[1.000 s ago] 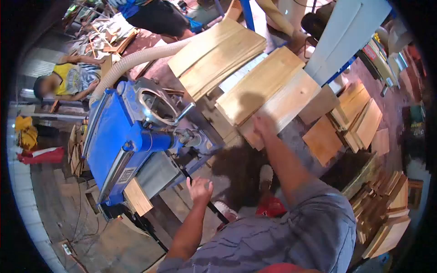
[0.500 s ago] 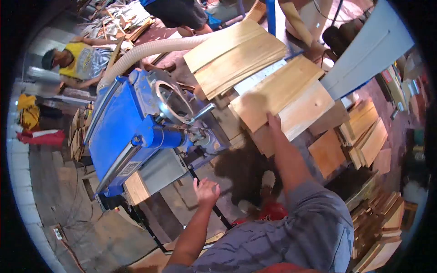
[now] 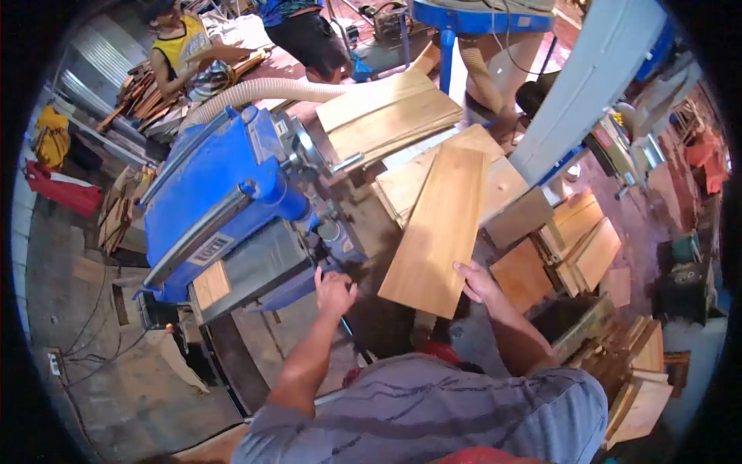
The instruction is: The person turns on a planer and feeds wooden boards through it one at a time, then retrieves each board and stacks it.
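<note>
My right hand (image 3: pixel 481 283) grips a long wooden board (image 3: pixel 440 232) near its lower corner, thumb on top and fingers partly hidden underneath. The board is tilted and overlaps a stack of wider boards (image 3: pixel 398 185) behind it. My left hand (image 3: pixel 335 294) is empty, fingers apart, in front of the blue planer (image 3: pixel 216 201). A short end of another board (image 3: pixel 211 284) lies on the planer's grey metal bed (image 3: pixel 267 259). The planer's handwheel (image 3: pixel 305 147) faces the stacks.
Another board stack (image 3: pixel 390 116) lies behind, near a ribbed hose (image 3: pixel 263 93). More boards (image 3: pixel 580 240) lie on the right, with offcuts (image 3: pixel 638 379) below them. A white post (image 3: pixel 587 85) rises at right. A person in yellow (image 3: pixel 182 50) holds wood; another person (image 3: pixel 305 39) stands at back.
My right hand has drawn the board off the stack toward my body and turned it lengthwise. My left hand stays empty beside the planer. The camera view has shifted.
</note>
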The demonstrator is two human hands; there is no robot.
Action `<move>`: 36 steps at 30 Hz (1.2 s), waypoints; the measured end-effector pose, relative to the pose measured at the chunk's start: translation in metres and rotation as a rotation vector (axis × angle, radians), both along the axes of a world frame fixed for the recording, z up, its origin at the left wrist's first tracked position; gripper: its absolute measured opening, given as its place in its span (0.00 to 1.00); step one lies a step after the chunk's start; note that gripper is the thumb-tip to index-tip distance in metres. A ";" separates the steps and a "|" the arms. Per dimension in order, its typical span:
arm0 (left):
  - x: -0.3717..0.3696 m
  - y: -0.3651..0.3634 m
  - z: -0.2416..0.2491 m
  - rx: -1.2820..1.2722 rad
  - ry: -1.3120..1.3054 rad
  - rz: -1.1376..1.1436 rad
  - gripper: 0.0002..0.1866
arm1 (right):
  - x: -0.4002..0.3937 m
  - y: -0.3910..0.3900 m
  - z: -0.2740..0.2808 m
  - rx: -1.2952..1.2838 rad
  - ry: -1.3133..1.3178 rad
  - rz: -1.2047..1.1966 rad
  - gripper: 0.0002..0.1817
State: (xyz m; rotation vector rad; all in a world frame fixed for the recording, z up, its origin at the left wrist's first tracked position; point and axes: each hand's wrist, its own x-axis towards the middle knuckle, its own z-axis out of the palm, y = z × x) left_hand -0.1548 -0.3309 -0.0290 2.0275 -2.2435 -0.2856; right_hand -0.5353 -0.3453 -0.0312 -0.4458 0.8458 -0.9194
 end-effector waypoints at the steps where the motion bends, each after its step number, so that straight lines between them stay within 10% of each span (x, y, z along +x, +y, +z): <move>1: 0.001 0.002 0.001 0.017 0.028 -0.007 0.11 | 0.005 0.023 0.010 -0.038 0.077 0.032 0.26; 6: -0.014 0.007 0.022 0.103 0.608 0.031 0.32 | 0.044 0.112 0.087 -0.422 0.660 0.154 0.26; 10: -0.059 0.064 0.047 0.066 1.282 -0.510 0.50 | 0.118 0.179 0.138 -0.825 1.054 0.011 0.38; 15: -0.026 0.173 0.117 0.156 1.599 0.095 0.21 | 0.216 0.241 0.129 -1.096 1.355 0.189 0.42; 21: 0.108 0.210 0.052 0.266 1.992 0.243 0.21 | 0.250 0.274 0.098 -1.042 1.491 0.420 0.45; 31: 0.177 0.241 0.009 0.281 1.865 0.444 0.22 | 0.284 0.275 0.041 -0.301 0.542 0.383 0.27; 36: 0.172 0.249 0.017 -0.035 0.930 0.489 0.35 | 0.298 0.270 0.023 -0.174 0.372 0.307 0.21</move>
